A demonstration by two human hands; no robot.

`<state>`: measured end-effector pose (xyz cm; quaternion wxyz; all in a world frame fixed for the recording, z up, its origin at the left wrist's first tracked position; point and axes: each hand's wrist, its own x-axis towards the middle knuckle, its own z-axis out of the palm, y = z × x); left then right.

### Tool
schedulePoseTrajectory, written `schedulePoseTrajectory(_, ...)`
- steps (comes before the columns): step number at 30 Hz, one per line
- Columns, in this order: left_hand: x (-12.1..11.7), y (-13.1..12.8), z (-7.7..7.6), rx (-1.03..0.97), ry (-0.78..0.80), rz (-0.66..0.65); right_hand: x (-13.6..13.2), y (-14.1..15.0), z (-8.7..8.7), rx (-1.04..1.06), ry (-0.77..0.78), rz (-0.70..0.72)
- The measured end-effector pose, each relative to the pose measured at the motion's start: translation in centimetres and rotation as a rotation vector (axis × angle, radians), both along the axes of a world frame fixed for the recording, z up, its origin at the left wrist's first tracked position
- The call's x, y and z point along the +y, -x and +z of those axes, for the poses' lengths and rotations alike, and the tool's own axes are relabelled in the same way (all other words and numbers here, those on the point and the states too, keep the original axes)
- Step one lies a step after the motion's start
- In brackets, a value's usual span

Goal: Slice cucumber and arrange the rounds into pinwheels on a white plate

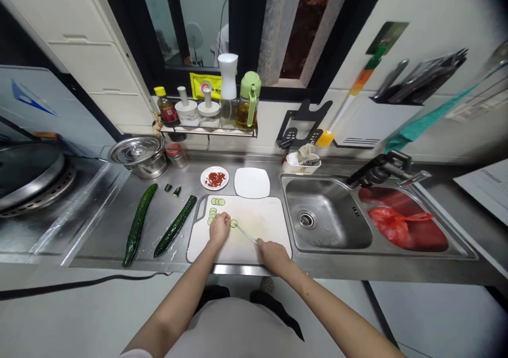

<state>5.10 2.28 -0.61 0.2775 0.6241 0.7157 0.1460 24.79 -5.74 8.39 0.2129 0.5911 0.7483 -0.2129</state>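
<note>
- On my feed, one cucumber slice [233,223] lies near the middle of the cutting board [273,220], with the knife [246,234] pointing right at it; I cannot tell whether they touch.
- My right hand [273,256], over the board's near right part, has its fingers closed round the knife's handle end.
- My left hand [220,229], over the board's left half, has its fingers bent and drawn in toward the thumb; I cannot tell whether they grip anything.
- I see more slices [218,202] in overlapping rows at the board's far left.
- Left of the board I have a shorter cucumber [175,226] nearby and a longer cucumber [140,225] farther out.
- Two small cucumber pieces [177,191] lie off the board's far left corner.
- Beyond the board's far edge sit a plate [203,180] of red bits [215,179] and a white dish [252,182].
- Right of the board is the sink [329,209], with a red bag [389,226] in its farther basin.
</note>
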Motion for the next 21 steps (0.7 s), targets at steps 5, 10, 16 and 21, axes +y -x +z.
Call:
schedulePoseTrajectory(5, -0.1, -0.1, -0.1, 0.007, -0.006, -0.004, -0.4, -0.5, 0.1, 0.001, -0.002, 0.003)
schedulePoseTrajectory(10, -0.5, -0.3, -0.1, 0.011, -0.034, -0.015, -1.0, -1.2, 0.1, -0.005, 0.006, -0.009)
schedulePoseTrajectory(16, -1.1, -0.6, 0.5, 0.03, -0.058, -0.053, -1.3, -2.9, 0.3, 0.003, -0.001, -0.02)
schedulePoseTrajectory(21, -1.3, -0.9, 1.0, 0.04, -0.066, -0.065, -0.9, -4.5, -0.1, 0.138, -0.041, -0.128)
